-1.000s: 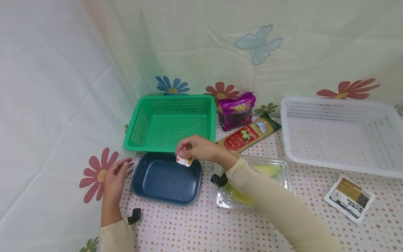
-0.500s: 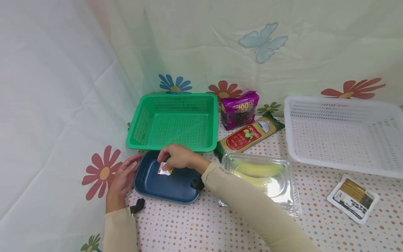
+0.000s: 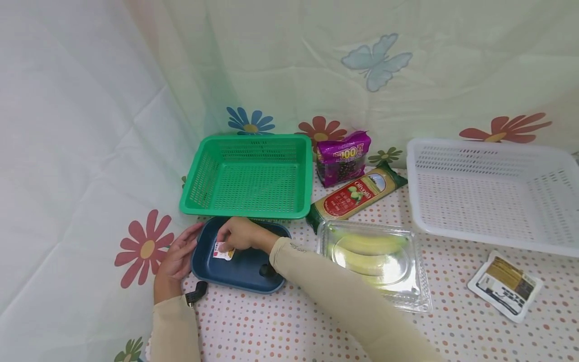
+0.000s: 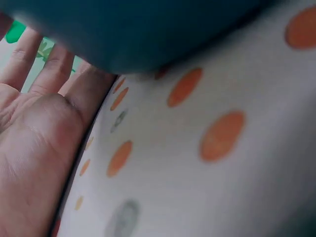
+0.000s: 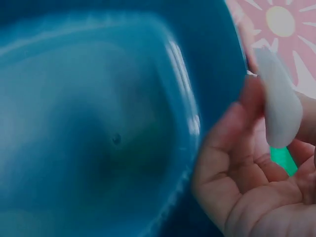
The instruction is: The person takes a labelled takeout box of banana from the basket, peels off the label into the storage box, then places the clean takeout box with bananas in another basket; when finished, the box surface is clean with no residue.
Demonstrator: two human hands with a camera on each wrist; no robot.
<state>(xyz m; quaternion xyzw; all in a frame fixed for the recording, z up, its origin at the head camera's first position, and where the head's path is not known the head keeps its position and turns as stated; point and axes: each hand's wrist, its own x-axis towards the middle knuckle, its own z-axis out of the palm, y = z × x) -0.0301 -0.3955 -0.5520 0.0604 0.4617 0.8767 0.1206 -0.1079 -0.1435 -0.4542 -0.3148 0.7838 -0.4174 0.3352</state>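
My right hand (image 3: 239, 234) pinches a small white packet (image 3: 223, 251) with red and yellow print over the left part of a dark blue plastic basin (image 3: 244, 290). In the right wrist view the packet (image 5: 281, 98) shows its plain pale side between thumb and fingers, and the basin's inside (image 5: 98, 89) fills the left. My left hand (image 3: 176, 259) lies along the basin's left side, its fingers fairly straight and near the rim. The left wrist view shows that palm (image 4: 39, 128) beside the basin's outer wall (image 4: 148, 34); whether they touch, I cannot tell.
A green basket (image 3: 258, 188) stands directly behind the basin. Right of it are a purple bag (image 3: 342, 160), an Olivoilà pasta packet (image 3: 357, 193) and a clear box of bananas (image 3: 375, 259). Farther right are a white basket (image 3: 488, 196) and a white-brown pouch (image 3: 505, 285).
My right hand has moved left and down over the basin, carrying the small packet. My left hand has come closer to the basin's left side. The view has shifted slightly.
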